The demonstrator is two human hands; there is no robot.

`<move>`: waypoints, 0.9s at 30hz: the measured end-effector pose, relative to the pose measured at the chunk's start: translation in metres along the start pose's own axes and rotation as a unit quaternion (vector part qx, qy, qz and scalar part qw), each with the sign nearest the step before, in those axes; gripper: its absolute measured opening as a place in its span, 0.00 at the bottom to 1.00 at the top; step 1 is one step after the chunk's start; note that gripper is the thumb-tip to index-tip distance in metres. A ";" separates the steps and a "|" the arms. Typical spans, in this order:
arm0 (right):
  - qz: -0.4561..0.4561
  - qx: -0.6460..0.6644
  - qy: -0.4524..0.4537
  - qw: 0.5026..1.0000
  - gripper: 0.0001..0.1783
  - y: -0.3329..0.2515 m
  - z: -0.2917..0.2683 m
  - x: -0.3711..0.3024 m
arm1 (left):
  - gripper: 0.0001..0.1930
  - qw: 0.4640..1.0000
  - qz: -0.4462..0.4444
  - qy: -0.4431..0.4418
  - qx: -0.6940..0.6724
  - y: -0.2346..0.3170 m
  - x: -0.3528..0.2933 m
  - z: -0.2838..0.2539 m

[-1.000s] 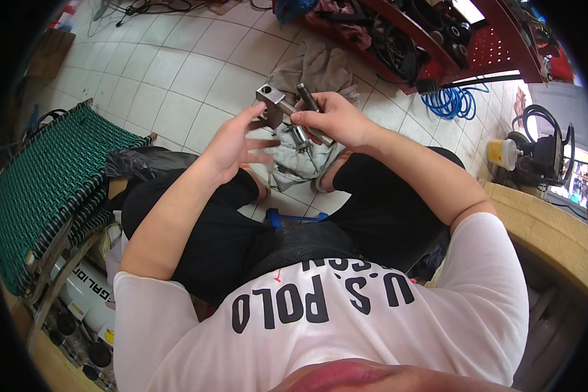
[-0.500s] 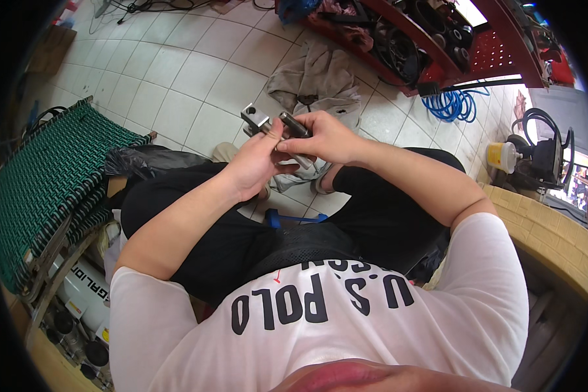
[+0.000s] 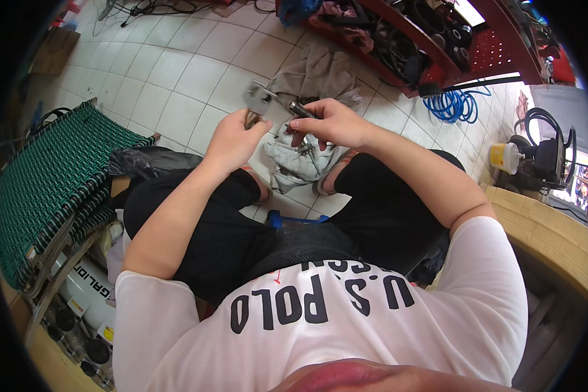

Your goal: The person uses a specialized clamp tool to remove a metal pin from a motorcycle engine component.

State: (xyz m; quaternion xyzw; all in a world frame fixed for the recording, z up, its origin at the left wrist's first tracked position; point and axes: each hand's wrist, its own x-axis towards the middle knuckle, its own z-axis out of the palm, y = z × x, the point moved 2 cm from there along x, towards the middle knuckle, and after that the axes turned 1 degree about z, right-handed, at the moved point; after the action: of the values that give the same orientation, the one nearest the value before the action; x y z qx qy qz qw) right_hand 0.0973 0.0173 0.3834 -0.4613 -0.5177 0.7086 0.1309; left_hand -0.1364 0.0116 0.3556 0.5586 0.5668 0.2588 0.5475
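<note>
above a tiled floor (image 3: 193, 73), by a grey cloth's (image 3: 315, 73) left edge, the left grip (image 3: 234, 140) pinches a blurred metal block (image 3: 260, 98); the right grip (image 3: 334, 125) is wrapped round a dark rod (image 3: 300, 109). keeping both parts low and steady seems wise.

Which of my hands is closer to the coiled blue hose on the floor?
Right: your right hand, holding a metal rod, is to the left of the coiled blue hose; your left hand is farther left, at a blurred metal block.

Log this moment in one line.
left hand: gripping metal block (blurred) | right hand: gripping dark metal cylinder | below: crumpled pale rag
</note>
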 end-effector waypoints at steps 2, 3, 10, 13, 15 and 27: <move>0.007 -0.010 0.003 1.000 0.19 -0.002 -0.004 -0.005 | 0.13 0.993 0.082 -0.012 0.079 0.011 0.001 0.001; 0.014 0.000 -0.012 1.000 0.18 -0.002 -0.006 -0.007 | 0.13 0.993 0.048 -0.031 0.103 0.015 0.001 0.000; 0.010 -0.003 -0.089 0.996 0.14 0.006 -0.003 -0.012 | 0.11 0.987 0.115 0.020 0.110 0.020 -0.005 -0.012; -0.005 -0.008 -0.101 0.995 0.15 0.006 -0.002 -0.013 | 0.13 0.953 0.260 0.048 -0.147 0.009 0.003 -0.017; -0.015 -0.005 -0.103 0.995 0.17 0.006 -0.001 -0.011 | 0.13 0.935 0.286 0.046 -0.202 0.014 0.005 -0.021; -0.015 -0.002 -0.089 0.996 0.14 0.003 -0.002 -0.012 | 0.23 0.901 0.284 0.036 -0.326 0.026 -0.004 -0.038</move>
State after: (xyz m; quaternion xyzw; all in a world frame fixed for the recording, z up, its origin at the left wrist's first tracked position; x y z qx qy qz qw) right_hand 0.1061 0.0091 0.3874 -0.3884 -0.5358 0.7438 0.0940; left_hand -0.1627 0.0259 0.3909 0.4761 0.2876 0.5937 0.5815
